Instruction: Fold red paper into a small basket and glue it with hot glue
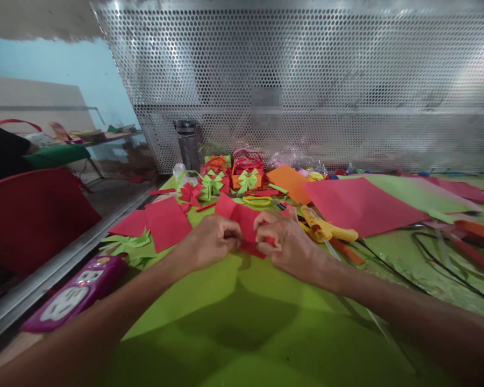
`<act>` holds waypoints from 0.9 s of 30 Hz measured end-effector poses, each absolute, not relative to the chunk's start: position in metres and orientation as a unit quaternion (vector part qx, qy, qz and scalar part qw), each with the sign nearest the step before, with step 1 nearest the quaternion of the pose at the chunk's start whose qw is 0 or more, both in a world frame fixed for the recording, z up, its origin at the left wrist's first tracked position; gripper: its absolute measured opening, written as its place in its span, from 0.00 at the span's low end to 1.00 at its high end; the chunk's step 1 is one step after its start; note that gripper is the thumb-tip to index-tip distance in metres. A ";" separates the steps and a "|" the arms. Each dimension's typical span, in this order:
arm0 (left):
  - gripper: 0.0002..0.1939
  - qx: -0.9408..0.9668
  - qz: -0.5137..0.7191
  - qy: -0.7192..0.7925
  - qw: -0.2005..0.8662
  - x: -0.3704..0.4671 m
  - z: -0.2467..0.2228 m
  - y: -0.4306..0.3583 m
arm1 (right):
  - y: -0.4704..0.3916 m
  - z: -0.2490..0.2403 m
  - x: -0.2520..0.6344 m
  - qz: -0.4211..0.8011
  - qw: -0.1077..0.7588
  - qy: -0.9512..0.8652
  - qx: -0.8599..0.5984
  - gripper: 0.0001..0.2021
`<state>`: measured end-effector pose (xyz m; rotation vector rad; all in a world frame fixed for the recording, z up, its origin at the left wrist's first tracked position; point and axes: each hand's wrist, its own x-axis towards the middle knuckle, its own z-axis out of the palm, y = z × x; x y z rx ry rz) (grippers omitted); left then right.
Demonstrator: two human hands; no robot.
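A creased piece of red paper [246, 219] is held up over the table between my two hands. My left hand [213, 241] grips its left side with curled fingers. On the right side, my right hand [284, 242] pinches the paper, and a small rolled or folded red bit shows between the fingers. Just beyond lie yellow-handled scissors [257, 201]. A yellow hot glue gun [326, 228] rests beside my right wrist. Flat red paper sheets [169, 223] lie left of my left hand, with cut light-green paper strips [133, 242] near them.
Small paper baskets with green bows [248, 181] stand at the back beside a dark bottle [188, 145]. Large red sheets [358, 204] and an orange sheet [288, 183] lie right. A purple case [78, 290] sits by my left forearm. A perforated metal panel [306, 70] rises behind.
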<state>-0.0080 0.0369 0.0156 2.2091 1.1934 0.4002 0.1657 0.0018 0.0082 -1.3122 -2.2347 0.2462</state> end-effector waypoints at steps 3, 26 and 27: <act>0.08 0.834 0.149 0.451 0.280 -0.012 0.018 0.041 | 0.005 0.010 0.168 0.101 0.256 -0.819 -0.503 0.11; 0.12 0.850 0.117 0.449 0.249 0.003 0.007 0.022 | 0.005 -0.003 0.160 0.145 0.216 -0.815 -0.519 0.07; 0.11 0.851 0.117 0.445 0.252 0.002 0.007 0.023 | 0.005 -0.003 0.161 0.147 0.215 -0.815 -0.517 0.07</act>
